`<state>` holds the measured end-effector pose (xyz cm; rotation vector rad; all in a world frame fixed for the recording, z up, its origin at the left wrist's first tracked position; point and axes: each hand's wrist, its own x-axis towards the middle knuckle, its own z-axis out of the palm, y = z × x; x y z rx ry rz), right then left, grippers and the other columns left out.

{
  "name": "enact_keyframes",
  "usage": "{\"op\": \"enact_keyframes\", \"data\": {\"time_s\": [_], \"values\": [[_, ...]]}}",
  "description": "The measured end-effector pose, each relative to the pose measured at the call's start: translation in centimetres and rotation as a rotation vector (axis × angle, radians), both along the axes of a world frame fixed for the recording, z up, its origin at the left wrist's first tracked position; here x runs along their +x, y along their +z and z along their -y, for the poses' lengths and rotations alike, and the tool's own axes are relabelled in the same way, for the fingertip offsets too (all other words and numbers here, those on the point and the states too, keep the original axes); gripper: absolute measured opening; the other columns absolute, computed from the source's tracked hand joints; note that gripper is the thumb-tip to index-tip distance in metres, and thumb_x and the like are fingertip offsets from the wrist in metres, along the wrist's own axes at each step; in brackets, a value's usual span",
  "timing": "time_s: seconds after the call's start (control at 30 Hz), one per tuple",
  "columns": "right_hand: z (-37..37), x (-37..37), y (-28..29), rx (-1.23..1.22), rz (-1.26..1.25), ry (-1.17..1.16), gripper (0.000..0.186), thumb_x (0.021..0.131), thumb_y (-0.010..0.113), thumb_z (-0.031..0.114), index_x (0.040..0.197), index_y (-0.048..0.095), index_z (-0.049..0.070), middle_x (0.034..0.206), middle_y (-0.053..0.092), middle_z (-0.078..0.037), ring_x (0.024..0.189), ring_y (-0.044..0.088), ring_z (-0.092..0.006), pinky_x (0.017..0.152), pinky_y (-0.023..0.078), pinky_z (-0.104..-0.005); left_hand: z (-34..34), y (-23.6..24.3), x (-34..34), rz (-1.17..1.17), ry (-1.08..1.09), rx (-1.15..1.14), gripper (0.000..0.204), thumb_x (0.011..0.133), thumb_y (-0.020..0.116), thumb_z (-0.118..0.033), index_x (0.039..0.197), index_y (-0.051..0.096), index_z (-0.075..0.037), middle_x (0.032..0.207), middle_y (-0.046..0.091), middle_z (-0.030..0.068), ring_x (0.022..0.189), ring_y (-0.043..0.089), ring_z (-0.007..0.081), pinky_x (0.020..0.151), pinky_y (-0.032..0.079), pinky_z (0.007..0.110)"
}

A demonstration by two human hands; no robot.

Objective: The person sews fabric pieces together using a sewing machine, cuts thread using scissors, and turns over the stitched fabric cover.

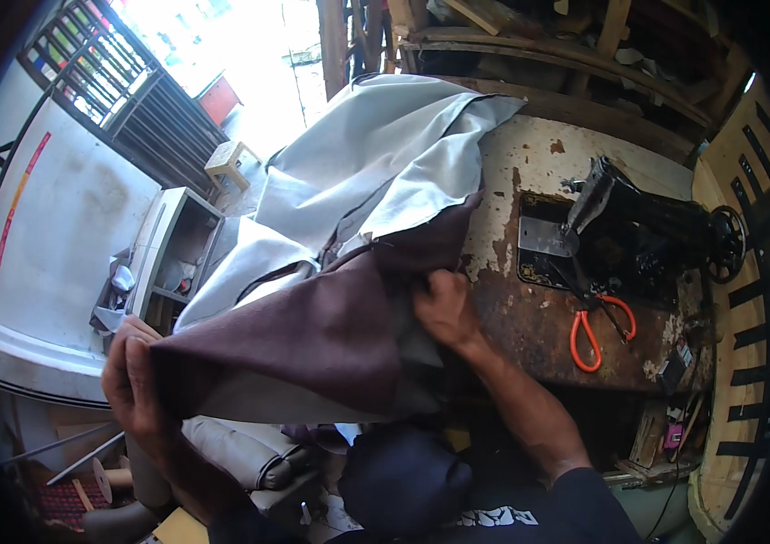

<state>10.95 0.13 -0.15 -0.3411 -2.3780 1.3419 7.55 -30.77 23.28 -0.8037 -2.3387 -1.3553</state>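
Two hands [135, 367] [448, 308] on fabric [312, 331], oddments [187, 272] in cabinet [158, 225]

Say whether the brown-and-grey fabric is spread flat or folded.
Partly folded and rumpled: the fabric has brown lying over grey, loose creases behind, and a corner held up by the left hand.

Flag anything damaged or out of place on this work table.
The table top looks damaged: its pale coating is worn away in patches, exposing brown. The orange-handled scissors seem oddly placed, lying partly over the sewing machine's base.
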Motion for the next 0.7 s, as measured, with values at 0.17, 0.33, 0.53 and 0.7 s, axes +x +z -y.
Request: {"op": "enact_keyframes", "data": {"time_s": [0.17, 0.33, 0.53, 0.7], "values": [[-1.3, 1.4, -0.6, 0.462, 0.007, 0.137, 0.015, 0.084, 0.071, 0.015, 0.084, 0.068, 0.001, 0.08, 0.067, -0.025, 0.076, 0.066, -0.0466, 0.071, 0.054, -0.0544, -0.6, -3.3, 1.6, -0.069, 0.026, 0.038, 0.045, 0.103, 0.054, -0.034, 0.074, 0.052, 0.001, 0.071, 0.049, 0.0087, 0.065, 0.046, 0.0164, 0.063, 0.033, 0.032], [-0.6, 5.5, 8.6, 0.319, -0.039, 0.31, 0.036, 0.079, 0.077, 0.012, 0.109, 0.062, -0.001, 0.087, 0.06, -0.022, 0.088, 0.066, -0.045, 0.08, 0.057, -0.0534, -0.6, -4.7, 5.2, -0.032, 0.018, 0.0, 0.052, 0.101, 0.059, -0.042, 0.071, 0.057, 0.0, 0.065, 0.056, 0.0106, 0.058, 0.05, 0.0177, 0.056, 0.034, 0.033], [0.0, 5.9, 5.8, 0.322, -0.284, 0.196, 0.051, 0.075, 0.081, 0.01, 0.118, 0.054, 0.001, 0.11, 0.056, -0.019, 0.096, 0.064, -0.0398, 0.079, 0.057, -0.0473, -1.3, -7.1, 6.3, 0.043, -0.001, 0.112, 0.052, 0.1, 0.061, -0.043, 0.071, 0.06, 0.0, 0.065, 0.057, 0.0104, 0.056, 0.051, 0.0166, 0.054, 0.036, 0.031], [0.6, 2.4, 10.3, 0.504, -0.422, 0.055, 0.052, 0.07, 0.082, 0.014, 0.121, 0.068, 0.013, 0.114, 0.061, -0.01, 0.113, 0.055, -0.0288, 0.097, 0.044, -0.0461, -1.0, -6.6, 6.9, 0.031, 0.026, 0.083, 0.053, 0.101, 0.061, -0.043, 0.072, 0.059, 0.0, 0.067, 0.058, 0.0107, 0.059, 0.051, 0.017, 0.056, 0.036, 0.031]]}}
